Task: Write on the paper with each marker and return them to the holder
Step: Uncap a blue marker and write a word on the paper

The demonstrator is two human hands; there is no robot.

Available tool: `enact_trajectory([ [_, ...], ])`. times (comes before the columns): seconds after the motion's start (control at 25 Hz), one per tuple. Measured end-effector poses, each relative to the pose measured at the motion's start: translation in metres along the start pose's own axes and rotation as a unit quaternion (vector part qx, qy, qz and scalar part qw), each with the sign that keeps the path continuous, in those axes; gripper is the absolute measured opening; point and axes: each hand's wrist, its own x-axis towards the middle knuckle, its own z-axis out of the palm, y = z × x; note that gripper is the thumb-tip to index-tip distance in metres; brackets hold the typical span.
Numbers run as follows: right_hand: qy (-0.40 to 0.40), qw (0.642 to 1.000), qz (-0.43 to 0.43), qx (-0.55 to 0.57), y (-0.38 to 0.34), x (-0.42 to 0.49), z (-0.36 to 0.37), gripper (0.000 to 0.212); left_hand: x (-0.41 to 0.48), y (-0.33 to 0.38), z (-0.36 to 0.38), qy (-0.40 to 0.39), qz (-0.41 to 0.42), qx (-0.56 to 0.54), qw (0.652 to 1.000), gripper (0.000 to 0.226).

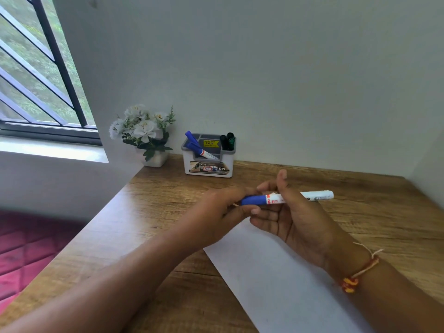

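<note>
While the blue-capped white plastic marker (274,199) lies crosswise above the white paper sheet (276,280), the left hand (223,207) curls round its cap and the right hand (295,219) grips its barrel, likely for a lengthwise pull.

A white pot (157,160) of white flowers (144,129) stands at the back left corner of a wooden desk (360,212), against a pale wall (288,68). At left, a barred window (36,80) shows greenery; red quilted fabric (28,255) lies below.
</note>
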Motion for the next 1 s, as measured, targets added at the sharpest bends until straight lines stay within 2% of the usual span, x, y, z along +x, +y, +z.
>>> enact_trajectory([
  [0.16,-0.038,0.999,-0.016,-0.026,-0.005,-0.004,0.002,0.028,0.0,0.0,0.001,0.029,-0.039,-0.125,0.991,0.037],
  [0.28,-0.053,0.998,-0.019,-0.023,-0.007,-0.005,0.001,0.028,0.002,0.004,-0.001,0.034,-0.078,-0.215,0.973,0.04],
  [0.4,-0.068,0.997,-0.036,-0.03,-0.006,-0.005,0.0,0.031,0.001,0.008,-0.005,0.015,-0.106,-0.328,0.938,0.04],
  [0.48,-0.075,0.995,-0.042,-0.058,-0.008,-0.005,0.0,0.034,0.002,0.008,-0.005,0.003,-0.102,-0.354,0.93,0.038],
  [0.6,-0.073,0.988,-0.012,-0.133,-0.019,-0.004,-0.009,0.06,0.005,0.004,-0.006,0.046,-0.134,-0.377,0.915,0.036],
  [0.68,-0.016,0.987,-0.013,-0.157,-0.027,0.0,-0.02,0.082,0.008,-0.002,-0.011,0.094,-0.152,-0.344,0.922,0.033],
  [0.76,0.083,0.988,-0.059,-0.12,-0.031,0.007,-0.036,0.09,0.008,-0.011,-0.016,0.103,-0.17,-0.288,0.937,0.025],
  [0.8,0.134,0.983,-0.083,-0.092,-0.031,0.011,-0.042,0.085,0.008,-0.014,-0.018,0.098,-0.184,-0.259,0.943,0.019],
  [0.88,0.212,0.969,-0.113,-0.06,-0.029,0.017,-0.05,0.063,0.009,-0.02,-0.021,0.083,-0.203,-0.221,0.95,0.009],
  [1.0,0.249,0.959,-0.114,-0.072,-0.022,0.022,-0.051,0.026,0.009,-0.026,-0.023,0.048,-0.215,-0.188,0.957,0.013],
])
